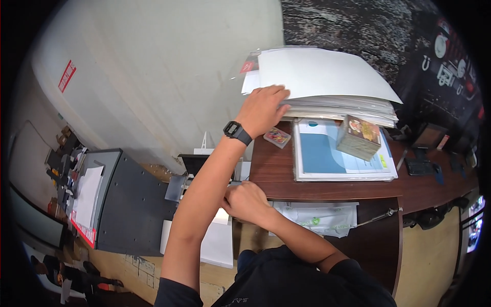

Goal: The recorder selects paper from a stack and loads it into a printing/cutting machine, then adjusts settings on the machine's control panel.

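Note:
My left hand (262, 108), with a black digital watch (238, 132) at the wrist, reaches to the near left corner of a tall stack of white paper (327, 77). Its fingers curve over the edge of the upper sheets, with the thumb lower against the stack's side. Lower down, beside the desk's left edge, my right hand (247, 202) is closed like a fist. Its fingertips are hidden, so what it grips does not show. Under the paper stack lie blue-and-white printed packs (322, 153), topped by a boxy block with a pictured cover (359, 137).
A small clear box of colourful bits (276, 137) sits on the brown desk (327, 191). Beneath the desktop lies a white-and-green plastic packet (319, 217) beside a metal arm (378, 216). A dark grey cabinet (138, 204) stands left. Someone (64, 276) is at far lower left.

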Demonstrator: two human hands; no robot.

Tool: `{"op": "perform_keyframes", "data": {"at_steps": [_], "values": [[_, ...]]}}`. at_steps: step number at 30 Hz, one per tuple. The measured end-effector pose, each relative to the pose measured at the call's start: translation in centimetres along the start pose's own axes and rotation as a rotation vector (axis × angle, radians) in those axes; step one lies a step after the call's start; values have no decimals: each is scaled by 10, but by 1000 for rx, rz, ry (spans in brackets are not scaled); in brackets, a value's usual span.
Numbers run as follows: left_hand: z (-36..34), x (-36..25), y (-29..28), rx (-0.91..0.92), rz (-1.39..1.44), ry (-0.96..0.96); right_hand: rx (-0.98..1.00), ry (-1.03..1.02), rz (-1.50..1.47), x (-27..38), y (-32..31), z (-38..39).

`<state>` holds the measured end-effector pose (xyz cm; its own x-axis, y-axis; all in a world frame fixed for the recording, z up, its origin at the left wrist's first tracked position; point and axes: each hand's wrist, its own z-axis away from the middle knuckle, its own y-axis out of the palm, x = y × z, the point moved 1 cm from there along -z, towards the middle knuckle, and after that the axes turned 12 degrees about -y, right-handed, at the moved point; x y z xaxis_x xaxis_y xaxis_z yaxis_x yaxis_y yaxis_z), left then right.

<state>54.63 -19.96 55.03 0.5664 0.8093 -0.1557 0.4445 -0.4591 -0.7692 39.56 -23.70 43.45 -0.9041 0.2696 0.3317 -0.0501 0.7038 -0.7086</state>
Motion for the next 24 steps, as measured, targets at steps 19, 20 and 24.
{"op": "perform_keyframes", "data": {"at_steps": [19,20,24], "values": [[-86,-5,-48,-155,-134,-58,-39,23,14,-3,8,1],[-92,-6,-50,-155,-134,-62,27,56,41,-3,8,1],[-120,-8,-58,-114,-151,-62,-37,25,-26,-2,-5,2]]}}
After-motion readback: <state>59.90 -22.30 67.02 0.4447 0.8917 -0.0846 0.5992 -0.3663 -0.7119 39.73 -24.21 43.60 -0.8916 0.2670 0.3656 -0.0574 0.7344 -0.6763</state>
